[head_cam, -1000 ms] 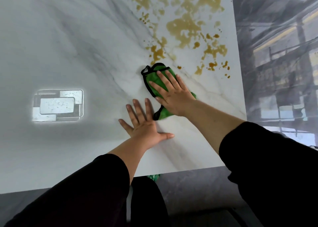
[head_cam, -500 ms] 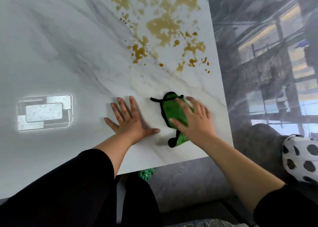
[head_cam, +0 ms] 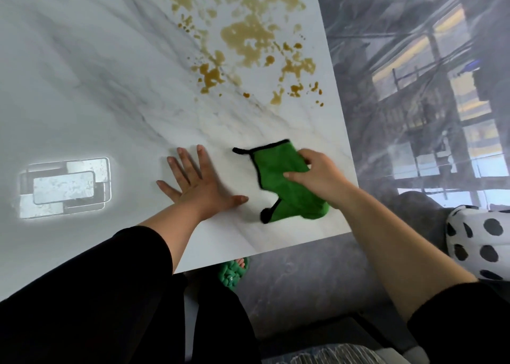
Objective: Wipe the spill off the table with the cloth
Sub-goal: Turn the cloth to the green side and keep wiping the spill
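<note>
Green cloth (head_cam: 278, 178) is lying bunched on the surface (head_cam: 82, 87), well short of the brown spill (head_cam: 254, 35). The right grip (head_cam: 317, 176) is curling round it, while the left grip (head_cam: 198, 184) is pressing flat, fingers spread. Regripping seems to be the step in hand; next, it needs pushing forward across the spill.

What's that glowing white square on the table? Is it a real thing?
Head view: the patch looks like glare, a lamp mirrored in the shiny table, not an object. Head view: the glossy floor seems to mirror windows too. The spill and cloth look sharp.
</note>
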Demonstrator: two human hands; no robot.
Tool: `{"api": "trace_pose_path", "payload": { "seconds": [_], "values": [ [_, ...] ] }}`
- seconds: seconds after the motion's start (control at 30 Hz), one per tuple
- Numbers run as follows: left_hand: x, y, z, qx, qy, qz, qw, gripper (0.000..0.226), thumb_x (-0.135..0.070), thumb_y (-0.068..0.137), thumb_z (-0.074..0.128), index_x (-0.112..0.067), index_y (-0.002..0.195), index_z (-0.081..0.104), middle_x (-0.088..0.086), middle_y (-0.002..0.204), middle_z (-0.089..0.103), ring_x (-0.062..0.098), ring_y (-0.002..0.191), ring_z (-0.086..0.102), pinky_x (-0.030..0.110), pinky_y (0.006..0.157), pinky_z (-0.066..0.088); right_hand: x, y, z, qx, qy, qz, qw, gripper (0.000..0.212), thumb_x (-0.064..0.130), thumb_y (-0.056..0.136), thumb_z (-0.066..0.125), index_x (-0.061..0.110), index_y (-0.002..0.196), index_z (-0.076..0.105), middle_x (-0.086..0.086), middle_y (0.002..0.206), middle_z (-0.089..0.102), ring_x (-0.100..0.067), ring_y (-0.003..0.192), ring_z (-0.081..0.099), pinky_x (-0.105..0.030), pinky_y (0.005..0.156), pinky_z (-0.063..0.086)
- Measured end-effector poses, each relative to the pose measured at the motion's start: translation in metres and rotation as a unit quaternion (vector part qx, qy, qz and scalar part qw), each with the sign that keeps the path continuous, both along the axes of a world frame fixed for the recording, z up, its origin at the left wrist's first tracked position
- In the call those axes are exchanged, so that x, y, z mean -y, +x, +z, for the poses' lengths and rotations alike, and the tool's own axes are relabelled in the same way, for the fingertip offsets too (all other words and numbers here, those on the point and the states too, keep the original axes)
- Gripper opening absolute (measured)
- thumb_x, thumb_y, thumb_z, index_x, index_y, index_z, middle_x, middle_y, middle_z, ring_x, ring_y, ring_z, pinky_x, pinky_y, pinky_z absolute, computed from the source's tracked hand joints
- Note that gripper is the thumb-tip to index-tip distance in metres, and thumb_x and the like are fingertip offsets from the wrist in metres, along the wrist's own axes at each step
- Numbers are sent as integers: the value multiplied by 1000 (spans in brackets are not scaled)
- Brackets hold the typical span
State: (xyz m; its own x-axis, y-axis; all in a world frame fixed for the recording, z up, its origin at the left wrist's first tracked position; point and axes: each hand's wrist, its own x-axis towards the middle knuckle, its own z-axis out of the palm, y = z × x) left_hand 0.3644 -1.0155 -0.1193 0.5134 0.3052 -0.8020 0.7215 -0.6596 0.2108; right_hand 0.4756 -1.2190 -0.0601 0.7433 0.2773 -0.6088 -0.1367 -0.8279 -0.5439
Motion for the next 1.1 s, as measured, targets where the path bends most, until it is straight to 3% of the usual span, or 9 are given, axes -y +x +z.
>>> {"api": "trace_pose_path", "payload": {
  "seconds": [0.13, 0.23, 0.33, 0.4, 0.57, 0.7, 0.77, 1.0, 1.1],
  "values": [
    [-2, -3, 2, 13, -15, -12, 1000, 155, -98, 35, 56, -36, 121, -57, 4, 124, -67, 24, 106, -66, 70, 99, -22, 6, 24, 43, 182, -38, 52, 981, 26, 27, 83, 67, 28, 105, 53, 8, 87, 60, -14, 73, 58, -28, 57, 42],
    [-1, -3, 5, 13, -16, -18, 1000, 154, -97, 39, 57, -35, 122, -57, 10, 139, -57, 27, 110, -63, 70, 100, -20, -3, 13, 42, 275, -74, 129, 950, 41, 18, 84, 60, 21, 123, 49, -3, 109, 57, -25, 94, 56, -37, 70, 46],
    [0, -1, 6, 0, -8, -10, 1000, 155, -94, 39, 61, -34, 120, -58, 7, 129, -64, 27, 110, -63, 69, 99, -22, -9, -24, 8, 172, -145, 238, 945, 54, 18, 90, 56, 15, 140, 37, -8, 134, 43, -28, 120, 43, -42, 91, 44],
    [-1, -1, 6, -3, -3, -9, 1000, 156, -94, 37, 60, -34, 121, -58, 4, 121, -68, 27, 110, -64, 68, 97, -25, -1, -48, -15, 118, -192, 300, 927, 66, 39, 93, 55, 17, 148, 27, -3, 145, 30, -25, 127, 37, -39, 98, 42],
    [-2, 0, 7, -10, -7, -11, 1000, 156, -95, 38, 60, -33, 120, -59, 3, 117, -70, 28, 110, -63, 69, 98, -24, 14, -51, -30, 300, -161, 254, 906, 56, 60, 95, 28, 32, 142, 40, 2, 146, 39, -22, 129, 34, -39, 105, 21],
    [-1, -1, 8, -3, -15, -18, 1000, 158, -93, 38, 63, -33, 122, -57, 3, 117, -69, 29, 112, -62, 69, 99, -22, 6, -45, -54, 230, -174, 317, 904, 53, 53, 100, 16, 49, 148, -5, 14, 159, -13, -19, 148, -9, -57, 116, -2],
    [-2, -2, 8, -1, -13, -20, 1000, 160, -92, 39, 65, -32, 124, -56, 3, 117, -69, 29, 113, -61, 70, 100, -21, 4, -52, -66, 208, -174, 318, 908, 52, 52, 99, 13, 51, 145, -11, 17, 155, -22, -18, 147, -16, -58, 116, -5],
    [-2, -1, 2, 0, -8, -17, 1000, 161, -91, 37, 66, -32, 123, -57, 3, 119, -70, 27, 111, -64, 70, 99, -22, -2, -60, -72, 260, -171, 387, 868, 53, 46, 100, 18, 38, 151, 4, 1, 161, 1, -26, 148, 3, -55, 117, 6],
    [-1, -1, 1, -2, -6, -9, 1000, 161, -91, 36, 67, -33, 122, -58, 2, 118, -70, 24, 109, -65, 70, 98, -23, -50, -37, -71, 278, -168, 393, 860, 54, 45, 100, 19, 36, 152, 6, -2, 162, 3, -29, 148, 4, -50, 116, -3]
  ]
}}
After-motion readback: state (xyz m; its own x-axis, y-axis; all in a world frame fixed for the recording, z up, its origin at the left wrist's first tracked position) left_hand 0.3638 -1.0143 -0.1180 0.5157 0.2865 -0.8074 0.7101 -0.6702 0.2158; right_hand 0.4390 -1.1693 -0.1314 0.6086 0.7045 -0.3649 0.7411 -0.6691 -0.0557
